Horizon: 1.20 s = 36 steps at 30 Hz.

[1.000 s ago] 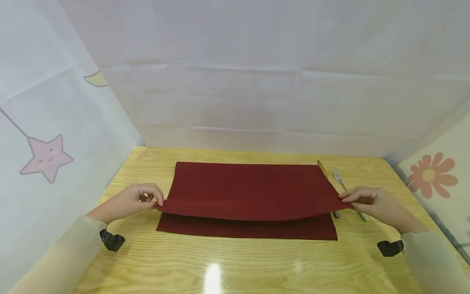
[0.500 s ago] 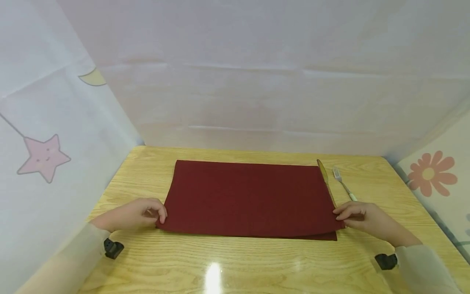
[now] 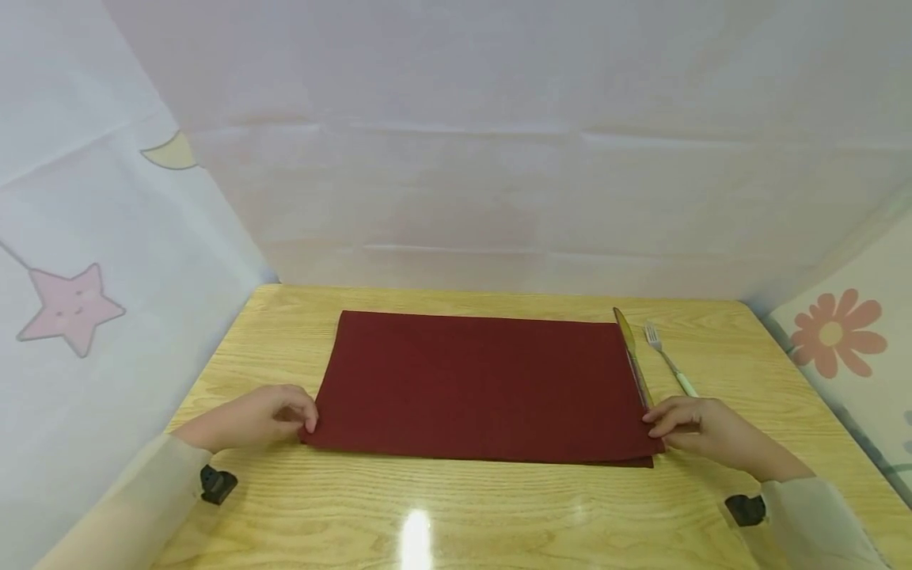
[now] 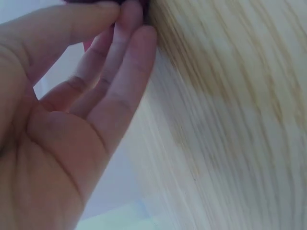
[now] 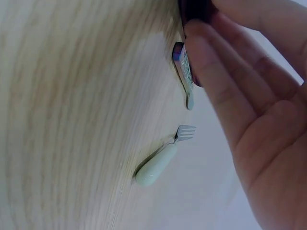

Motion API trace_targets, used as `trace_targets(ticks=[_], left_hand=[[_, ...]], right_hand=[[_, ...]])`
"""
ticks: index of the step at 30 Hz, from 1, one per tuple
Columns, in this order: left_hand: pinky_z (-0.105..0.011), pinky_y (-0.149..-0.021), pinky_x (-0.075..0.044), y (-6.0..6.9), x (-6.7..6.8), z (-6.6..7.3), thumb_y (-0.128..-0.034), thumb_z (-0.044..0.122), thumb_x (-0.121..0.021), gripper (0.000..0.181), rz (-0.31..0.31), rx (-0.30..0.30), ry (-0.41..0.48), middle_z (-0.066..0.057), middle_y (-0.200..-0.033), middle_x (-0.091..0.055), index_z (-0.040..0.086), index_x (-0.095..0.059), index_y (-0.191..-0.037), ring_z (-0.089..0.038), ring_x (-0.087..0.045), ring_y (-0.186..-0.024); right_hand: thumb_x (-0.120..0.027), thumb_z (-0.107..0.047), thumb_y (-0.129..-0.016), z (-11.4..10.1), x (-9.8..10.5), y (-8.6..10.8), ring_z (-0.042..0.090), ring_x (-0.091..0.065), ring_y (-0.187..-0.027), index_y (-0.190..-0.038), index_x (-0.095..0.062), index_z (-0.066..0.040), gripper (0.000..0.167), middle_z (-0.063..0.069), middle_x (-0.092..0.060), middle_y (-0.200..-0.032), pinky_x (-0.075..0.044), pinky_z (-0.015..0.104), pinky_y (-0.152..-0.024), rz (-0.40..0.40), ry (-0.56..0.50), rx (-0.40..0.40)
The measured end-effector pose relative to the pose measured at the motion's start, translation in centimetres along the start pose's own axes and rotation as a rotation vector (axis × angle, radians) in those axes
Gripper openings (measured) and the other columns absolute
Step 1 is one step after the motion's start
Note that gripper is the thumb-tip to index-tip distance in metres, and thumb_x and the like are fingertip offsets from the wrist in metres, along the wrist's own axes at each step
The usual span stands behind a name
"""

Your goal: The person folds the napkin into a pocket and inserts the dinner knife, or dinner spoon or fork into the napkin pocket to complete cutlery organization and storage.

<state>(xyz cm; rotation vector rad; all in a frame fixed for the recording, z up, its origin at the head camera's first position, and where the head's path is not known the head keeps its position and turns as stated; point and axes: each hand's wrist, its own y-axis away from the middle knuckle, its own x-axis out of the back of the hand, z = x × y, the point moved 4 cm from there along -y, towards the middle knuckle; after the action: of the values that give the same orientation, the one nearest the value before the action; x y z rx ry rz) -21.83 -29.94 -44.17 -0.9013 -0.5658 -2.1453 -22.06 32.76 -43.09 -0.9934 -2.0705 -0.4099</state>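
A dark red cloth (image 3: 477, 384) lies folded on the table, its upper layer brought down over the lower one. My left hand (image 3: 267, 416) pinches the near left corner of that layer between thumb and fingers; in the left wrist view only a scrap of cloth shows at the fingertips (image 4: 144, 43). At the near right corner my right hand (image 3: 701, 431) pinches the same layer. A strip of the lower layer peeks out below the edge there. Right beside the cloth lies a table knife (image 3: 630, 344), its handle end hidden in the head view by cloth and hand.
A fork (image 3: 670, 360) with a pale green handle lies right of the knife, its handle end behind the right hand. The wooden table (image 3: 499, 514) meets a pale fabric backdrop (image 3: 463, 198) behind and at both sides.
Both hands have brought the raised near edge of the cloth down and toward me onto the lower layer. In the last half second they have shifted only slightly.
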Motion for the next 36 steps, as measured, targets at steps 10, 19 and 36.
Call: trace_targets(ticks=[10, 19, 36], left_hand=[[-0.031, -0.078, -0.051, -0.4, 0.0, 1.6, -0.0974, -0.008, -0.055, 0.037, 0.022, -0.063, -0.173, 0.012, -0.097, -0.061, 0.024, -0.07, -0.089, -0.006, -0.057, -0.089], [-0.051, -0.1, -0.049, -2.3, -1.2, 3.9, -0.0993, 0.007, -0.063, 0.023, 0.012, 0.101, -0.313, -0.015, -0.135, -0.059, 0.011, -0.066, -0.121, -0.038, -0.056, -0.125], [-0.043, -0.079, -0.055, -2.7, -0.9, 3.7, -0.0878, 0.012, -0.079, 0.03, 0.092, 0.362, -0.407, -0.015, -0.104, -0.062, 0.002, -0.059, -0.107, -0.027, -0.064, -0.089]], right_hand=[[-0.073, -0.009, -0.094, -0.1, -0.3, 0.1, -0.004, -0.058, -0.106, -0.099, -0.076, -0.019, 0.012, 0.012, -0.068, -0.114, -0.057, 0.022, -0.078, -0.046, 0.022, -0.032], [-0.061, -0.022, -0.103, -0.7, -0.9, -0.4, 0.021, -0.068, -0.087, -0.125, -0.057, 0.006, 0.035, 0.016, -0.062, -0.112, -0.059, 0.033, -0.069, -0.007, -0.222, -0.419], [-0.05, -0.024, -0.108, -3.1, -4.8, -4.7, 0.047, -0.043, -0.137, -0.149, -0.024, 0.022, 0.067, 0.04, -0.033, -0.151, -0.05, 0.041, -0.102, -0.076, -0.717, -0.406]])
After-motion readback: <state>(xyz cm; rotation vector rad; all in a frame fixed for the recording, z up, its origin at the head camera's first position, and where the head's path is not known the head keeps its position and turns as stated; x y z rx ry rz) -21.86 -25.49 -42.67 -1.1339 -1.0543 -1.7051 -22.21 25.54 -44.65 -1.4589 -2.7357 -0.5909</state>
